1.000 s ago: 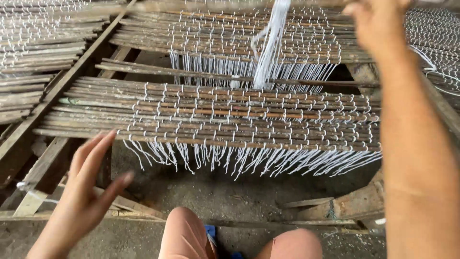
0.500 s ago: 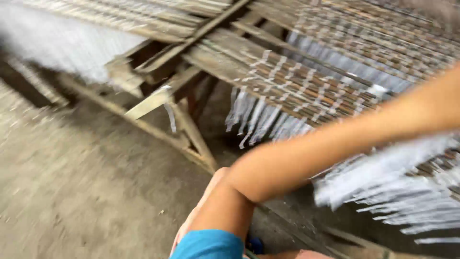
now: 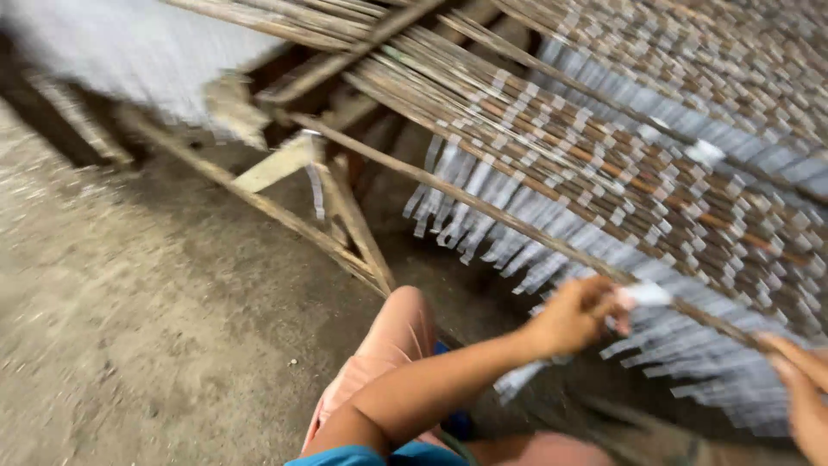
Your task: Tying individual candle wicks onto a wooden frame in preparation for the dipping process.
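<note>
- Stick (image 3: 517,226): a long thin one, lying slantwise over the rack from upper left to lower right; its near end runs between your two hands. Pale strands hang from it in a fringe.
- Your left hand (image 3: 576,312): fingers curled shut around the stick near its lower part, with a small white tuft (image 3: 647,294) just past the knuckles, touching the fingers. The forearm reaches in from the bottom centre.
- Your right hand (image 3: 804,387): at the lower right edge, only partly in frame, touching the stick's far lower end. Fingers lie along the stick; motion blur, so you cannot tell whether they are clenched on it or only resting.
- Strands (image 3: 483,220): white-grey, flat, hanging in rows below the stick and its neighbours; blurred.
- Rack (image 3: 362,237): rough wooden frame with slanted legs, carrying many more sticks (image 3: 655,147) laid side by side, each wound with pale bands.
- Knee (image 3: 398,332): yours, bare, bent, just below the left forearm; a blue cloth edge (image 3: 379,456) at the bottom of the frame.
- Floor (image 3: 129,328): grey, gritty, left of the rack.
- Upper left: a pale blurred mass (image 3: 129,47) on the rack; detail not readable.
</note>
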